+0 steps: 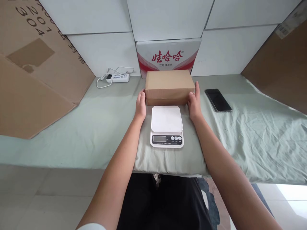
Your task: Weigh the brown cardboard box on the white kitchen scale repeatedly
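A closed brown cardboard box [170, 81] sits behind a white digital kitchen scale [167, 119] on the cloth-covered surface. My left hand [140, 104] presses against the box's left end, and my right hand [194, 101] grips its right end near the front corner. Both hold the box between them; some of the fingers are hidden behind its ends. Nothing rests on the scale's platform, and its display looks blank. Between my forearms, the scale faces me with its buttons toward the front edge.
To the right lies a black smartphone [218, 100]. A white power strip [118, 78] with a cable is at the back left. White boxes, one printed red [167, 57], line the back. Cardboard panels stand left [38, 83] and right [275, 60] on the green cloth [96, 127].
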The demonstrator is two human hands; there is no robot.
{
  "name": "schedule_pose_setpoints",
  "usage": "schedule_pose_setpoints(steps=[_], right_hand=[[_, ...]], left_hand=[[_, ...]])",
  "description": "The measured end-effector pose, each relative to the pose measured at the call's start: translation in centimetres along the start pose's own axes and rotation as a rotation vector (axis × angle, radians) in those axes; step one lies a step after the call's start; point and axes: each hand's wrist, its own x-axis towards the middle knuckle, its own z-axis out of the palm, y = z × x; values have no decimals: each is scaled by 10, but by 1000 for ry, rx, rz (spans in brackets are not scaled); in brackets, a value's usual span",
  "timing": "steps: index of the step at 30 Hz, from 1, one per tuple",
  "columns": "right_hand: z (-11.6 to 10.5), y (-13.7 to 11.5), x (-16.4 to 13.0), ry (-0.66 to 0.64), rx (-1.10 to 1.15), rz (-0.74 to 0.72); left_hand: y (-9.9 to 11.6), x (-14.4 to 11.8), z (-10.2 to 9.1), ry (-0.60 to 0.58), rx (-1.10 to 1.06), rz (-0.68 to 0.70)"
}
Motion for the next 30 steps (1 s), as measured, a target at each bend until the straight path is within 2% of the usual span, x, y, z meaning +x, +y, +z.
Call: schedule_pose_setpoints(steps=[3,10,17,22,26,30], right_hand=[[0,-2,0,2,-1,12],[8,-12,-7,-2,-53,-76],[8,-54,-25,58,-117,-255],[3,-73,-70,72,-149,-285],[-4,-68,-111,74,-164,-246],[-12,-64,-138,83,-188,-240]], left_hand=[[1,-1,0,-8,-3,-7],[10,-7,3,-66,63,19],[42,-27,-1,-94,315,357],[59,-65,-3,-12,300,348],[70,-107,-9,13,266,277],[76,-140,-17,3,239,241]])
